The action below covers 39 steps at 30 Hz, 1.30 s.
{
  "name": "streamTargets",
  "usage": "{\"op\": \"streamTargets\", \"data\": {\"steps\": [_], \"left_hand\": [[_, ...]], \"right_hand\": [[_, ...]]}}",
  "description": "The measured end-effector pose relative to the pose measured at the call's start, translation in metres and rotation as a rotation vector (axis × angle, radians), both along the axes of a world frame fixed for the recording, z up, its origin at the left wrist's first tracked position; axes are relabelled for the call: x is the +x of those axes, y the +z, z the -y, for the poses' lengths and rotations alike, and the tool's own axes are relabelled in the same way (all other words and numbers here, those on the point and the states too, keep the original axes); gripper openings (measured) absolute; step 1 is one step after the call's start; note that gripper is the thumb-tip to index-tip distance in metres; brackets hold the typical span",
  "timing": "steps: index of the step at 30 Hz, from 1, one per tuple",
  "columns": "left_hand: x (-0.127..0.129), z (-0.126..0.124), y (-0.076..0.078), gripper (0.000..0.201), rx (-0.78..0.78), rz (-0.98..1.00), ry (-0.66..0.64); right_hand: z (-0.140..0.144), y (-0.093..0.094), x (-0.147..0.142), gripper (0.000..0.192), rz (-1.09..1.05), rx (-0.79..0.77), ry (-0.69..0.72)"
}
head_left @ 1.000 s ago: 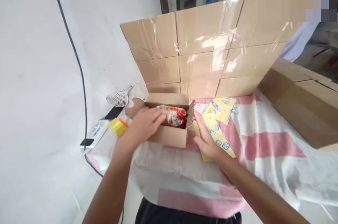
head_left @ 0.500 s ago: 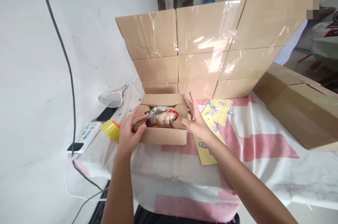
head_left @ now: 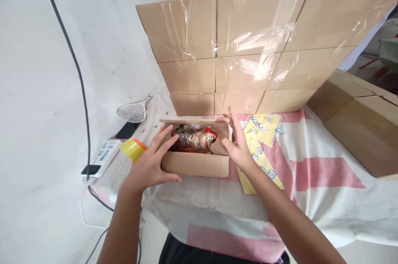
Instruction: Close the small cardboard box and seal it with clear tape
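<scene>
Holding a small cardboard box (head_left: 195,163) at both ends: the left hand (head_left: 151,166) cups the box's left end, fingers spread, thumb along the front wall, index and middle fingers reaching over the top edge onto the left side flap. The right hand (head_left: 238,146) is at the right end, fingers extended and slightly fanned, palm pressing the right side flap (head_left: 220,146) inward; it grips nothing. The box sits open on a pink-and-white cloth (head_left: 311,181) over the table, near its front left edge, with the rear flap (head_left: 192,122) tipped forward over the opening. Inside it: a clear snack packet (head_left: 196,138) with red print, brownish contents. Just right of the box, partly under the right wrist, lies a yellow printed sheet (head_left: 261,141). Behind it is a wall of taped cartons (head_left: 248,48); more cartons (head_left: 357,123) at right. Left of the box: a yellow tape roll (head_left: 132,149) with an orange core, a white power strip (head_left: 104,154), a dark phone (head_left: 127,130), a white slotted scoop (head_left: 132,111). A black cable (head_left: 79,77) runs down the white wall.
</scene>
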<state>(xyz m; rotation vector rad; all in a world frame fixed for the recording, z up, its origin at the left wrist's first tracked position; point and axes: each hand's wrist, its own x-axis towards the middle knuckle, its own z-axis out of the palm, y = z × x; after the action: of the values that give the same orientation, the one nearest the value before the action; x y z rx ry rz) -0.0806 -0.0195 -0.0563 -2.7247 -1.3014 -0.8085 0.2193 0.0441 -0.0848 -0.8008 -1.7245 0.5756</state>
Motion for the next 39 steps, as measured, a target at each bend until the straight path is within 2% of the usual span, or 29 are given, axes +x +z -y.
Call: {"op": "streamTargets", "data": {"steps": [3,5,7,8,10,12,13,15,17,19,22,24,26,29,32,36,39], "left_hand": [[-0.004,0.007,0.003,0.099,0.076,0.049,0.016],[-0.002,0.009,0.005,0.090,0.165,0.112,0.017],[0.006,0.006,0.007,0.072,0.250,0.212,0.068],[0.012,0.003,0.009,0.063,0.272,0.278,0.146],[0.027,-0.007,0.012,0.054,0.243,0.381,0.389],[0.038,-0.019,0.014,0.056,0.099,0.419,0.577],[0.041,-0.024,0.015,0.058,0.003,0.426,0.610],[0.042,-0.031,0.014,0.053,-0.181,0.447,0.589],[0.043,-0.031,0.012,0.041,-0.221,0.453,0.556],[0.047,-0.025,0.007,0.027,-0.071,0.417,0.538],[0.065,-0.009,-0.005,0.027,0.152,0.283,0.424],[0.078,0.000,-0.014,0.036,0.168,0.200,0.371],[0.087,0.005,-0.021,0.044,0.163,0.158,0.394],[0.089,0.008,-0.022,0.041,0.161,0.138,0.413],[0.083,0.006,-0.009,0.036,0.085,0.138,0.395],[0.077,-0.005,0.025,0.039,-0.075,0.133,0.425],[0.079,-0.016,0.050,0.027,-0.181,0.039,0.357]], "right_hand": [[-0.002,0.006,0.010,0.037,0.106,0.142,0.031],[-0.005,0.007,0.014,0.031,0.140,0.180,0.058],[-0.008,0.007,0.016,0.028,0.145,0.190,0.073],[-0.008,0.007,0.016,0.029,0.144,0.185,0.079],[-0.007,0.006,0.017,0.035,0.131,0.148,0.105],[-0.004,0.006,0.018,0.044,0.082,0.091,0.147],[-0.002,0.005,0.018,0.046,0.048,0.049,0.166],[0.003,0.002,0.016,0.042,-0.030,-0.067,0.184],[0.007,-0.001,0.011,0.046,-0.106,-0.200,0.175],[0.009,-0.003,0.006,0.062,-0.174,-0.310,0.162],[0.010,-0.001,0.002,0.073,-0.201,-0.389,0.141],[0.010,0.002,0.001,0.073,-0.182,-0.395,0.138],[0.010,0.004,0.001,0.071,-0.170,-0.379,0.138],[0.010,0.004,0.001,0.068,-0.159,-0.356,0.127],[0.009,0.002,0.001,0.067,-0.155,-0.339,0.117],[0.008,-0.001,0.001,0.067,-0.144,-0.270,0.121],[0.007,-0.001,0.001,0.063,-0.129,-0.241,0.108]]}}
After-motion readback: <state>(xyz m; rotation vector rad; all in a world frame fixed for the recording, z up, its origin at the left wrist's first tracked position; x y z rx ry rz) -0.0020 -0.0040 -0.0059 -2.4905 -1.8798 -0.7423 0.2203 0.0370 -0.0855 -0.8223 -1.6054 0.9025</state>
